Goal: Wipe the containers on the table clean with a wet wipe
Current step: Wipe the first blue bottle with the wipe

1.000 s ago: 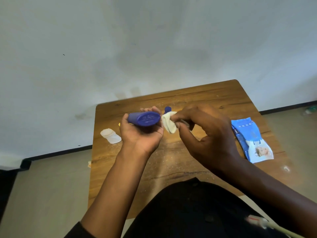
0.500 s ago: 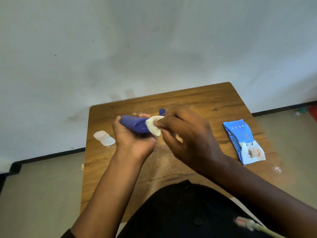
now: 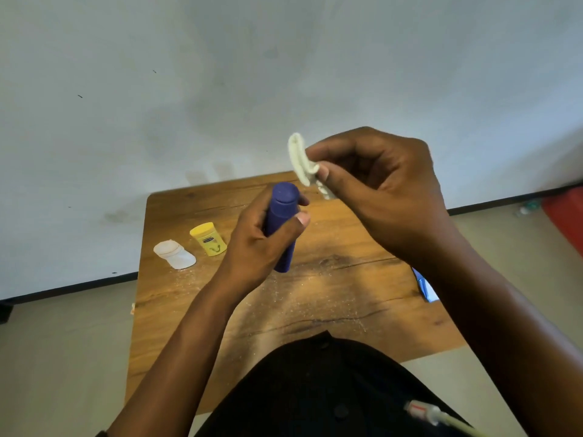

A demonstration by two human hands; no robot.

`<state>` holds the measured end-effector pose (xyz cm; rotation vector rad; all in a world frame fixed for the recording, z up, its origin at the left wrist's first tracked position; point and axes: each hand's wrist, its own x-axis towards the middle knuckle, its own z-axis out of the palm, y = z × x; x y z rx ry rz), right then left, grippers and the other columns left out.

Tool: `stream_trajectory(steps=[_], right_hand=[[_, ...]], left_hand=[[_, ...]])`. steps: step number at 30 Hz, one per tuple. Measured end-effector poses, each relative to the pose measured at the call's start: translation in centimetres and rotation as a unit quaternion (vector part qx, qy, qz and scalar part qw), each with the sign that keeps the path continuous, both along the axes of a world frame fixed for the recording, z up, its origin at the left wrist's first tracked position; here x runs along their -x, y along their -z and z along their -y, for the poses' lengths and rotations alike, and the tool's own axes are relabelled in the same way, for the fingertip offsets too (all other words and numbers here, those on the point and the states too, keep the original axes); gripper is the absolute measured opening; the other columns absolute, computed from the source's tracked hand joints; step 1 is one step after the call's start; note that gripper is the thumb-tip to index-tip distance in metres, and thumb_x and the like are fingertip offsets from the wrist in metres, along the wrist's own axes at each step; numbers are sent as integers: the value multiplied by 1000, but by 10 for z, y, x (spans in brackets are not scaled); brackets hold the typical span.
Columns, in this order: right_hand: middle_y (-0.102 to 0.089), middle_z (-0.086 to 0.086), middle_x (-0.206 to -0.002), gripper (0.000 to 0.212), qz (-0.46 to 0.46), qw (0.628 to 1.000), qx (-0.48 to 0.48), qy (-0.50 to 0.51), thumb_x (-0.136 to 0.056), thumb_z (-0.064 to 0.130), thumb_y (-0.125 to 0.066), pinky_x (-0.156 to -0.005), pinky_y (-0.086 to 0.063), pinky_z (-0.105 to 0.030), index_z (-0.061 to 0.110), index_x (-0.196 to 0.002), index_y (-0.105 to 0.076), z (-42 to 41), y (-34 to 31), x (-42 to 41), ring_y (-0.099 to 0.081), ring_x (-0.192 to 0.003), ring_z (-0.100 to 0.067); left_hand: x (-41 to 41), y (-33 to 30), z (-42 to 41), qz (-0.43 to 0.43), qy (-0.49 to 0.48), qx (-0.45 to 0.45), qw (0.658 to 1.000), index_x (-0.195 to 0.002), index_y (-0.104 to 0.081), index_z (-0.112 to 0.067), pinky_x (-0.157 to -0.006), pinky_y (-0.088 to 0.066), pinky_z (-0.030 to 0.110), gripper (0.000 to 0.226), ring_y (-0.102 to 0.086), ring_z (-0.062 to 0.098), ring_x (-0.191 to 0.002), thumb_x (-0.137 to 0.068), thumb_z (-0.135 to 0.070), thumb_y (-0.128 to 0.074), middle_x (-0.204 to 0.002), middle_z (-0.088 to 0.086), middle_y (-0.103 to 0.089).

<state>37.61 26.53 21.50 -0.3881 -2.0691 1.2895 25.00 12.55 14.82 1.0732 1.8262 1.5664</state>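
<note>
Blue bottle point(image 3: 281, 220): upright, off the table point(image 3: 334, 288), cap on top; contents not visible.
Left hand point(image 3: 258, 244): fingers and thumb wrapped round the bottle's middle.
Right hand point(image 3: 385, 190): raised above and right of the bottle, thumb and fingertips pinching the wipe point(image 3: 301, 160).
Wipe: crumpled, off-white, clear of the bottle.
Yellow container point(image 3: 209, 238): lying tilted near the table's far left corner, lid on; contents hidden.
White container point(image 3: 174, 254): on its side just left of the yellow one, at the left edge; inside can't be made out.
Blue pack point(image 3: 426, 288): at the table's right edge, mostly behind the right forearm.
Tabletop: wood, dusted with pale specks.
</note>
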Motion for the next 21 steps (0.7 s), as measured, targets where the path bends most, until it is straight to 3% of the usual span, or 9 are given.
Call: stream_trajectory(steps=[3, 8, 12, 15, 18, 21], right_hand=[[-72, 6, -105, 20, 63, 987, -144, -11, -98, 16, -74, -74, -52, -14, 15, -117, -79, 5, 7, 3, -67, -87, -7], [-69, -11, -111, 23, 120, 934, -337, -17, -95, 15, -66, -68, -47, -29, 6, -113, -77, 23, 22, 11, -66, -86, -23], [-66, -14, -94, 19, 132, 924, -357, 32, -84, -3, -80, -60, -46, -30, 0, -101, -76, 34, 25, 11, -61, -72, -24], [-63, -13, -81, 13, 101, 934, -340, 48, -77, -6, -81, -54, -48, -33, 0, -86, -74, 37, 24, 12, -58, -63, -25], [-66, -12, -83, 6, 75, 943, -322, 31, -82, -1, -77, -57, -52, -40, 1, -87, -75, 30, 27, 11, -61, -69, -25], [-69, -10, -95, 16, 93, 945, -314, 7, -91, 7, -70, -67, -50, -35, 3, -104, -78, 23, 32, 11, -63, -82, -24]], left_hand=[[-4, -1, 0, -24, 10, 12, 1000, -109, -61, -35, -75, -47, 12, 22, -65, -1, -85, -97, -18, -68, -93, -23, -70], [-2, 4, 2, -61, -18, 53, 997, -98, -57, -41, -68, -45, 8, 26, -63, -4, -82, -97, -17, -65, -86, -31, -65], [-5, 8, 2, -78, -34, 38, 996, -100, -55, -46, -69, -49, 25, 12, -62, 16, -82, -89, -42, -58, -93, -11, -65], [-6, 12, 1, -100, -44, 25, 994, -102, -54, -46, -66, -46, 31, 15, -59, 17, -78, -88, -40, -55, -89, -9, -63], [-5, 16, 3, -118, -43, 34, 991, -107, -57, -38, -65, -43, 24, 16, -58, 11, -78, -92, -39, -57, -90, -12, -62], [-3, 23, 4, -136, -54, 55, 988, -113, -57, -33, -65, -38, 13, 18, -56, 5, -76, -96, -36, -62, -89, -18, -58]])
